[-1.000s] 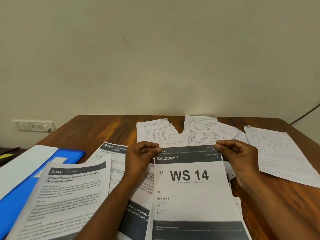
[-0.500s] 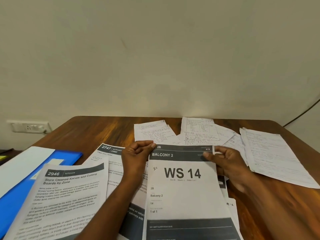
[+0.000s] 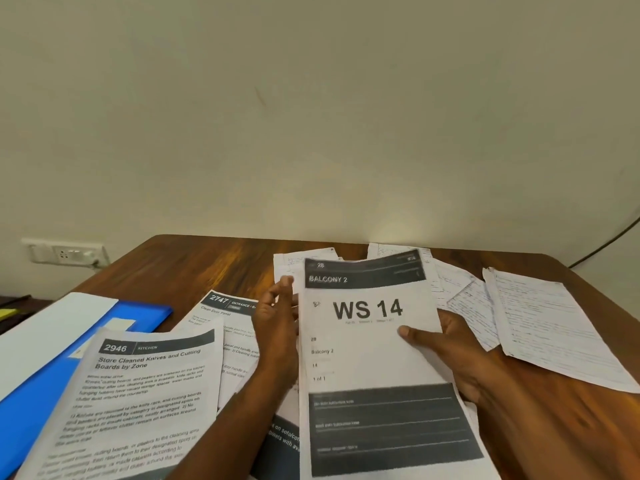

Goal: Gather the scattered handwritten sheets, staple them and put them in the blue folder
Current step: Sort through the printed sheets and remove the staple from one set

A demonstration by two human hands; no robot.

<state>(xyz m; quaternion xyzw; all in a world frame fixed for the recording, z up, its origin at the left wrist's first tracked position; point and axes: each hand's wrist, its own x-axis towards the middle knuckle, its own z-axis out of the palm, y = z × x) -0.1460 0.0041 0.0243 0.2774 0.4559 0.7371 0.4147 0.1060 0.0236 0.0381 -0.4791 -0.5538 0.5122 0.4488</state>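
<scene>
My right hand (image 3: pixel 450 355) grips a printed sheet marked "WS 14" (image 3: pixel 367 344) by its right edge, thumb on top, and holds it lifted and tilted above the table. My left hand (image 3: pixel 277 323) is beside the sheet's left edge with fingers straight, holding nothing. Several handwritten sheets (image 3: pixel 554 327) lie scattered at the back right of the wooden table (image 3: pixel 194 265), partly hidden behind the lifted sheet. The blue folder (image 3: pixel 41 386) lies at the left, partly under white paper. No stapler is in view.
Printed sheets headed "2946" (image 3: pixel 145 393) and "2747" (image 3: pixel 225 317) lie at the front left, overlapping the folder and each other. A wall socket (image 3: pixel 65 252) sits at the left behind the table, and a cable (image 3: pixel 606 244) runs down the wall at the right.
My left hand let go of the "WS 14" sheet's top corner and opened. My right hand slid down its right edge and raised the sheet off the pile.
</scene>
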